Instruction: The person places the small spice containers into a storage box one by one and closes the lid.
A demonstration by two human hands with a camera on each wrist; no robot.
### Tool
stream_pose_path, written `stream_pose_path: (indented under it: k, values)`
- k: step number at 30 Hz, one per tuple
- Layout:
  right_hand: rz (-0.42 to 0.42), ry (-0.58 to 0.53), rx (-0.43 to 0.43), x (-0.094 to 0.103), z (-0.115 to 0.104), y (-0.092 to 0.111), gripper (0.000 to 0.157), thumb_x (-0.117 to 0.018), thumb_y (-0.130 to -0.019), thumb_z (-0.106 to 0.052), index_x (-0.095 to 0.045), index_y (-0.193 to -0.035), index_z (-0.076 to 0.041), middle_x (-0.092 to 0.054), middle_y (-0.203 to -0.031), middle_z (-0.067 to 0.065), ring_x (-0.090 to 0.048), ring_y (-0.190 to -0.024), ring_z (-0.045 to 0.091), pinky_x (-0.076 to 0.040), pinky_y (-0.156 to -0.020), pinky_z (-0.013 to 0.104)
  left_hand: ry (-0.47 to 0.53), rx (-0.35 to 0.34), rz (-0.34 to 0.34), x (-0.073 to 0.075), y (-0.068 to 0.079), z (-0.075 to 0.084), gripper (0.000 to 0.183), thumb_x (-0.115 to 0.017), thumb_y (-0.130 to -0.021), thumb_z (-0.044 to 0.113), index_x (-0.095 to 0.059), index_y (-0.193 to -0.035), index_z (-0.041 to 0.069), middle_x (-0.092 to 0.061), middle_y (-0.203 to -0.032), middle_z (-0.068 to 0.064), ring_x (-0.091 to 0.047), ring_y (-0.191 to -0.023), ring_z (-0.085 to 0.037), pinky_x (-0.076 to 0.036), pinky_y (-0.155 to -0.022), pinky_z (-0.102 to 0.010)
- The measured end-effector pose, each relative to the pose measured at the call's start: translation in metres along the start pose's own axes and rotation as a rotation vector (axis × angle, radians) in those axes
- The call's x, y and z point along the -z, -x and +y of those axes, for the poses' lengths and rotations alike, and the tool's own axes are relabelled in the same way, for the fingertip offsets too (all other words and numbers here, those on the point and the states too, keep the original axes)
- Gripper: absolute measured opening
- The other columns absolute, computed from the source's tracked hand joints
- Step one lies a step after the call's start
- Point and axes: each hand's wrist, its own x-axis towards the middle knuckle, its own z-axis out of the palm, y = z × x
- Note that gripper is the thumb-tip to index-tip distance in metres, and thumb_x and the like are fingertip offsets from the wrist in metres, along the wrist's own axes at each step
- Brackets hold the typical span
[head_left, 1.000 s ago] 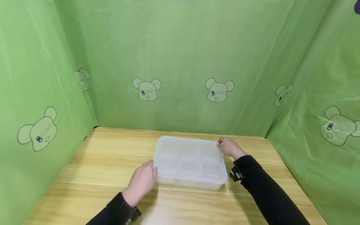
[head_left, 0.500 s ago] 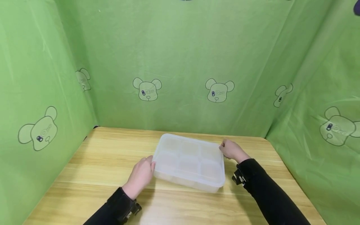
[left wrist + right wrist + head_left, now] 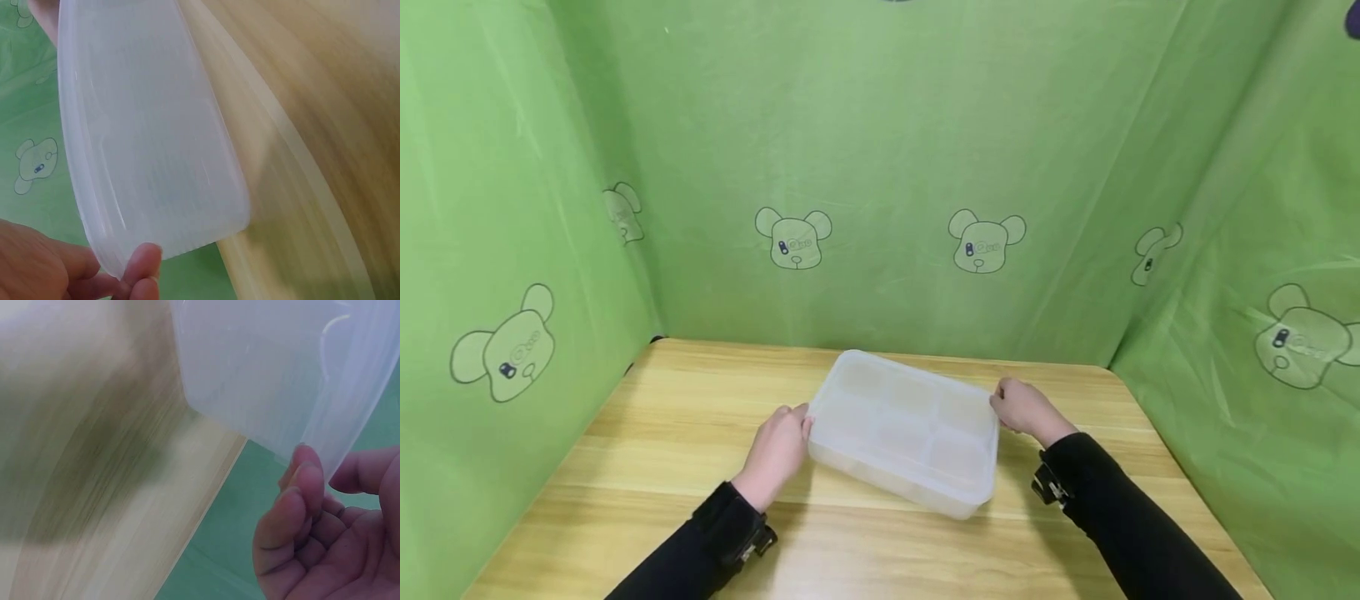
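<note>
A translucent white plastic storage box [image 3: 902,429], its top marked by several rounded compartment shapes, sits turned at an angle over the wooden table. At its left end, my left hand [image 3: 778,446] pinches the rim between thumb and fingers. The left wrist view shows that thumb right at the corner of the box wall [image 3: 156,150]. My right hand [image 3: 1026,408] grips the rim at the far right corner. In the right wrist view, curled fingers [image 3: 306,481] press the box wall [image 3: 256,375] from below while the thumb lies on the other side.
The wood-grain table [image 3: 700,400] extends around the box on all sides. Green cloth [image 3: 880,150] printed with bear faces hangs behind the table and along its left and right. Both forearms wear black sleeves [image 3: 1120,508] with small devices at the wrists.
The box has turned clockwise as seen from above. My left hand has moved slightly away from me with its end, while my right hand has come slightly nearer and to the right.
</note>
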Motion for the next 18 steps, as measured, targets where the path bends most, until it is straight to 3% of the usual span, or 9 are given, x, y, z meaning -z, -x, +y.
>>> stream_pose_path:
  k: [9,18]
  values:
    - [-0.004,-0.002,-0.001,-0.002,0.000,0.009,0.022,-0.042,-0.102,-0.017,-0.051,-0.088,-0.004,-0.057,-0.069,0.007,-0.052,-0.058,0.020,-0.042,-0.055,0.032,0.031,0.011,0.028,-0.002,-0.008,-0.009,0.027,-0.058,-0.101,0.013,-0.069,-0.120,-0.002,-0.066,-0.089,-0.010,-0.061,-0.079,-0.022,-0.055,-0.073,-0.039]
    - [-0.001,0.000,0.033,-0.002,-0.003,0.022,0.022,-0.042,-0.102,-0.016,-0.051,-0.086,-0.005,-0.055,-0.069,0.006,-0.051,-0.061,0.020,-0.041,-0.056,0.033,0.058,-0.001,0.007,-0.003,-0.020,-0.016,0.025,-0.058,-0.101,0.011,-0.069,-0.118,-0.005,-0.071,-0.103,-0.019,-0.068,-0.096,-0.034,-0.055,-0.086,-0.046]
